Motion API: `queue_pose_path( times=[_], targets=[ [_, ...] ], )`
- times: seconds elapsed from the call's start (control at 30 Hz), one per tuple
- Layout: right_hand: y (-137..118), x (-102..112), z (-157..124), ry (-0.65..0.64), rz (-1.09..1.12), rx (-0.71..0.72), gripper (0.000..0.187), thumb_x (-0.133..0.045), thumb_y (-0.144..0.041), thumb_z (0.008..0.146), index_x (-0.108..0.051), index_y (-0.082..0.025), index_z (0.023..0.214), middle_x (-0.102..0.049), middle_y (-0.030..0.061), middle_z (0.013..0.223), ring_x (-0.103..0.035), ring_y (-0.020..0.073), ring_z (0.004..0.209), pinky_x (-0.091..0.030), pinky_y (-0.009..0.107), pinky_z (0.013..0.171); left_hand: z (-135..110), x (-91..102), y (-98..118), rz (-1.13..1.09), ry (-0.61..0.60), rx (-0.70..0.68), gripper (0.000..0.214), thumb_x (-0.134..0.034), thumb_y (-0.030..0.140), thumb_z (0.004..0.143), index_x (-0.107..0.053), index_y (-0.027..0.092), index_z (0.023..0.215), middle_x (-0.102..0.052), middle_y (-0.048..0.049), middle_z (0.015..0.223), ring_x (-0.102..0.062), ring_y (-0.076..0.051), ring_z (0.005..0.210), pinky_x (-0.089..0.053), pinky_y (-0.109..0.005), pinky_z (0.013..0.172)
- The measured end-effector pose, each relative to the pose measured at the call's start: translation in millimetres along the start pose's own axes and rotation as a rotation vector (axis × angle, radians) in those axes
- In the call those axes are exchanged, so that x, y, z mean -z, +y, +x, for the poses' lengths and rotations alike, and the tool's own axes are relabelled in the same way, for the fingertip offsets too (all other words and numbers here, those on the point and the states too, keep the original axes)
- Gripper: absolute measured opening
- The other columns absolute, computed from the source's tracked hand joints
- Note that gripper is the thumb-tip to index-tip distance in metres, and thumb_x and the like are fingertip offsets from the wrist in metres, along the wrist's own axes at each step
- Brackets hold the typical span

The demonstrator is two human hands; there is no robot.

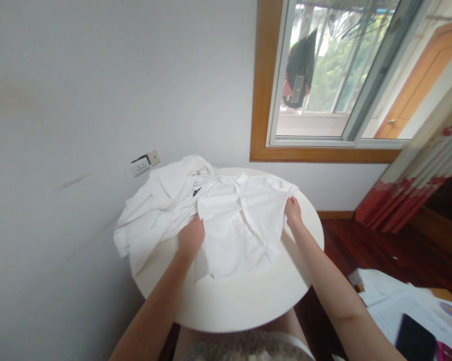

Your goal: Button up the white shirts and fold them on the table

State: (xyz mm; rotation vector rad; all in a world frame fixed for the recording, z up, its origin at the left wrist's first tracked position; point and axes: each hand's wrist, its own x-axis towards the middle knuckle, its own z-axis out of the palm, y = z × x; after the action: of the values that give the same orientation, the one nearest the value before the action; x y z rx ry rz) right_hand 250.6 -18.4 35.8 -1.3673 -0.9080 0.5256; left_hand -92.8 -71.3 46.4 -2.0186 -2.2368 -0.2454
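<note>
A white button-front shirt (226, 245) lies spread over a round white table (241, 306), its collar toward the wall and its hem toward me. My left hand (191, 235) is closed on the shirt's left side edge. At the opposite side, my right hand (293, 211) pinches the fabric below the sleeve. The shirt's front hangs slightly wrinkled between both hands. Beside it, to the left, a heap of white clothes (161, 195) rests on the table, partly draped over the edge. A small dark spot shows between the heap and the shirt.
The table stands against a white wall with a power socket (139, 166). A wood-framed window (265, 100) is behind it, with a red and cream curtain (406, 185) at the right. Papers (402, 306) and a dark phone-like object (416, 338) lie at lower right.
</note>
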Motion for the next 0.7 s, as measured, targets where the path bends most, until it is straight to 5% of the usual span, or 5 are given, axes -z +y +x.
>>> queue_pose_path(
  times=[0.2, 0.43, 0.57, 0.7],
  targets=[
    [9, 51, 9, 0.124, -0.292, 0.084, 0.04, -0.033, -0.057, 0.085, -0.047, -0.021, 0.074, -0.054, -0.0002, 0.071, -0.049, 0.0162, 0.069, -0.038, 0.027, 0.064, 10, 9.4, -14, -0.029, -0.024, 0.074, 0.042, -0.02, 0.029, 0.096, -0.053, 0.008, 0.11, -0.069, -0.0176, 0.086, -0.068, -0.025, 0.08, -0.049, -0.032, 0.067],
    [-34, 83, 25, -0.101, -0.663, 0.271, 0.04, -0.04, -0.055, 0.085, -0.057, -0.019, 0.086, -0.062, 0.0045, 0.074, -0.054, 0.0182, 0.068, -0.037, 0.026, 0.061, 16, 30.0, -14, -0.01, 0.07, 0.098, 0.044, -0.016, 0.03, 0.097, -0.051, 0.007, 0.112, -0.069, -0.0173, 0.086, -0.067, -0.024, 0.08, -0.048, -0.031, 0.067],
    [-64, 94, 33, -0.247, -0.882, 0.287, 0.033, -0.048, -0.048, 0.084, -0.063, -0.019, 0.091, -0.067, 0.0073, 0.083, -0.059, 0.0189, 0.074, -0.039, 0.026, 0.064, 20, 48.4, -21, -0.014, 0.026, 0.071, 0.044, -0.02, 0.039, 0.096, -0.052, 0.013, 0.11, -0.069, -0.0143, 0.091, -0.067, -0.024, 0.086, -0.048, -0.032, 0.072],
    [-61, 103, 27, -0.378, -1.107, 0.243, 0.036, -0.056, -0.039, 0.081, -0.061, -0.02, 0.111, -0.068, 0.0105, 0.096, -0.062, 0.0219, 0.082, -0.042, 0.029, 0.069, 13, 49.6, -35, -0.007, -0.073, 0.051, 0.044, -0.028, 0.049, 0.092, -0.052, 0.016, 0.111, -0.068, -0.0123, 0.098, -0.065, -0.025, 0.092, -0.047, -0.032, 0.074]
  ],
)
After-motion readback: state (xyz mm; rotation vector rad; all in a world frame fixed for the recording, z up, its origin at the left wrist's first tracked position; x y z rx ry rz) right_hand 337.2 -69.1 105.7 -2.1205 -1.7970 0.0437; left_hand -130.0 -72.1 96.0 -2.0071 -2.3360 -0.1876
